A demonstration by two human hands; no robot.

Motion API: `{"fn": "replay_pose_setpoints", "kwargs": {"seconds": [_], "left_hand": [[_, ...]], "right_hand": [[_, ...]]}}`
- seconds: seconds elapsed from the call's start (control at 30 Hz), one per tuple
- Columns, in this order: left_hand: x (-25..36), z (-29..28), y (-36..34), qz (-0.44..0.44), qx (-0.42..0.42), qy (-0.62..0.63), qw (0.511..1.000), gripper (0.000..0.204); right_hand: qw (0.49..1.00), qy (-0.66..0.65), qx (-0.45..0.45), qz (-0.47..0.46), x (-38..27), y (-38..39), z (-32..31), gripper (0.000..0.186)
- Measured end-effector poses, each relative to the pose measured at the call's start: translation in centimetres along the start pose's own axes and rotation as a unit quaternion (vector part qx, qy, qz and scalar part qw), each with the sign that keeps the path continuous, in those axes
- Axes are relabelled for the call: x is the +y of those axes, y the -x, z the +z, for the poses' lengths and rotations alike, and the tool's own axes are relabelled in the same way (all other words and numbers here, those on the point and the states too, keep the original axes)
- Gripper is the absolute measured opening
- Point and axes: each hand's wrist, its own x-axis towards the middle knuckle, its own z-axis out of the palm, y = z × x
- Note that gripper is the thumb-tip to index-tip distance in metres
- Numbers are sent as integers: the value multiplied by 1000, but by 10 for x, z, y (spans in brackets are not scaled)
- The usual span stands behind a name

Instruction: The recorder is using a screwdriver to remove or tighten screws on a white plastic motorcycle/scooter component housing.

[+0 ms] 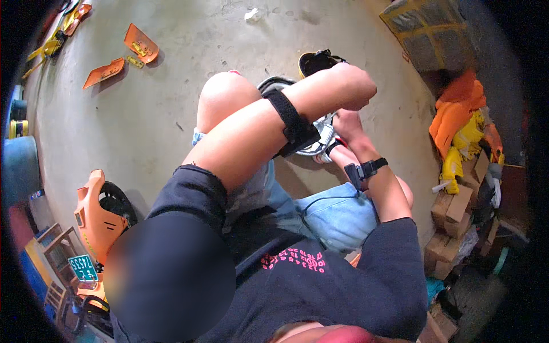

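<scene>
Left hand [358,87] curled, hold unclear

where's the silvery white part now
In the head view, the silvery white part is above and right of centre, beside the right hand, partly behind the left forearm.

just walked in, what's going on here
A person, knees bent, has both hands by a grey-and-white part, which the left arm partly hides. The left hand is just ahead of the right hand; neither grip shows clearly. Two orange panels lie farther off on the floor, to the left.
</scene>
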Motion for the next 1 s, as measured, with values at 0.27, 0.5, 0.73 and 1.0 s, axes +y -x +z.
{"fn": "replay_pose_setpoints", "kwargs": {"seconds": [0.27,0.5,0.73,1.0], "left_hand": [[-5,1,-2,12,-49,-36,998,16],[-7,3,0,-1,-56,-52,997,19],[-4,-6,2,-29,-94,-22,995,21],[-12,5,-5,1,-84,-24,996,17]], "right_hand": [[968,-168,-173,64,7,-16,-29,26],[943,-119,-303,-64,48,-30,-36,38],[958,7,-215,-189,61,-33,-51,42],[958,11,-199,-205,60,-32,-45,39]]}}
